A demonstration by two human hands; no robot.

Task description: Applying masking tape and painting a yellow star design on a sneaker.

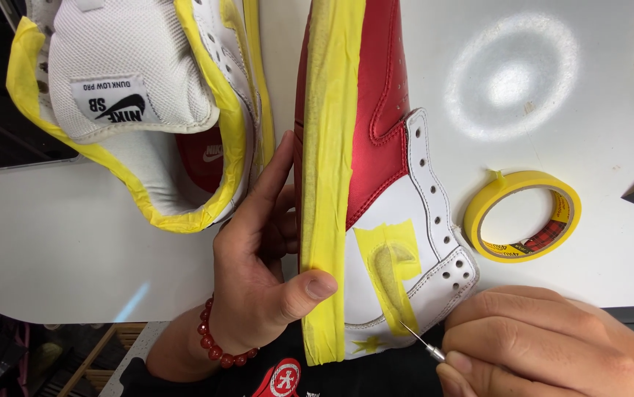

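Gripping a red and white leather sneaker (387, 184) by its yellow-taped sole, the left hand (258, 272) has its fingers (310, 285) closed around the sole edge, thumb pressed on the tape. The sneaker lies on its side on the white bench (74, 242). The right hand (545, 342), just right of the sneaker's heel, pinches a thin metal pointed tool (420, 340), its tip touching a yellow tape patch on the white panel. A yellow masking tape roll (523, 215) lies flat to the sneaker's right. Left of the sneaker stands a second, tape-edged white sneaker (140, 103) with a white rectangular tongue label.
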